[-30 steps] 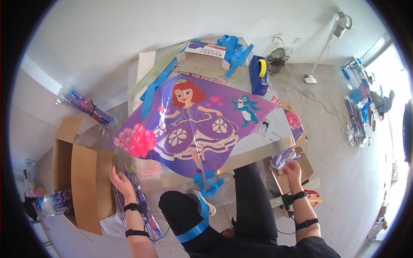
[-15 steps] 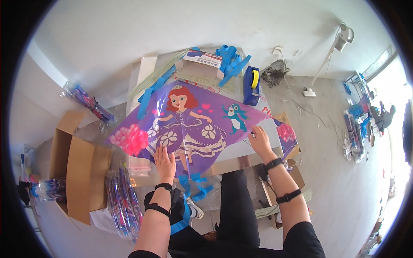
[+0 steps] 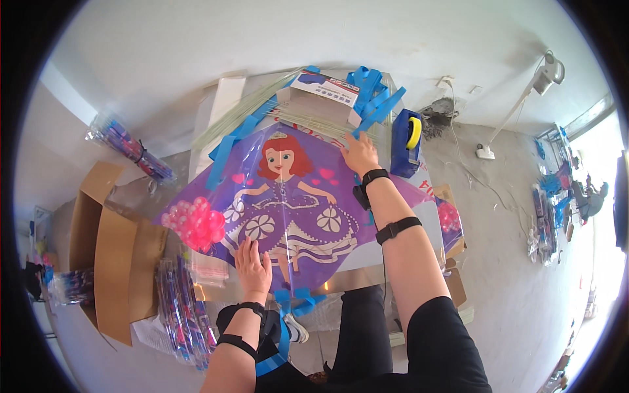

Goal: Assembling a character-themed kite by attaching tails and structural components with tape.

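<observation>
A purple kite (image 3: 288,203) printed with a red-haired princess and pink balloons lies spread on the table. My left hand (image 3: 251,265) rests flat on its near part, fingers stretched out, at the skirt's lower left. At the kite's upper right edge, my right hand (image 3: 360,156) reaches forward with fingers apart, its tips beside a bundle of thin pale rods (image 3: 320,124). My right forearm covers the kite's right part, where the blue rabbit print is. Blue ribbon tails (image 3: 298,302) hang at the kite's near tip.
Beyond the kite are an open small carton (image 3: 321,98), blue ribbon strips (image 3: 373,98) and a blue tape dispenser (image 3: 405,144) with yellow tape. An open cardboard box (image 3: 124,262) and bagged kites (image 3: 183,311) stand left. A white stick vacuum (image 3: 517,108) leans on the wall.
My right hand has left the kite's right side and moved forward and left toward the rods and small carton. My left hand stays on the kite. The view has shifted slightly.
</observation>
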`<action>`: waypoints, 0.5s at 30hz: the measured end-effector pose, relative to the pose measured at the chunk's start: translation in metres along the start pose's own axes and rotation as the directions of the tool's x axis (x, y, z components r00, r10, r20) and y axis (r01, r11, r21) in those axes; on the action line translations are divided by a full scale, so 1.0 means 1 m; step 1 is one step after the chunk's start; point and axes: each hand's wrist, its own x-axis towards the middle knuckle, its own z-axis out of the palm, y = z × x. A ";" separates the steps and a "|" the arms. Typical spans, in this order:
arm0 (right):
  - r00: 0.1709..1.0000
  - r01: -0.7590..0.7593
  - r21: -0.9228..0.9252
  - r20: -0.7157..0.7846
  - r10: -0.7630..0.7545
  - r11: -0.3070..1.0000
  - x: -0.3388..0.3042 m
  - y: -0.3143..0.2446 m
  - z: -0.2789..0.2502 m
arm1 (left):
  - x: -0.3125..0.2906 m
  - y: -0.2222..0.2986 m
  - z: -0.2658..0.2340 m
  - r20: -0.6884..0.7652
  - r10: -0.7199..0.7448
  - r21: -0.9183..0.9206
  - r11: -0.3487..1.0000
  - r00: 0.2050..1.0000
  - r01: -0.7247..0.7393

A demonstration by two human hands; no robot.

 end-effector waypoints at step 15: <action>0.999 -0.018 -0.147 0.030 0.023 0.989 0.025 0.006 0.016 | 0.002 -0.002 0.000 0.020 -0.020 -0.014 1.000 1.000 0.020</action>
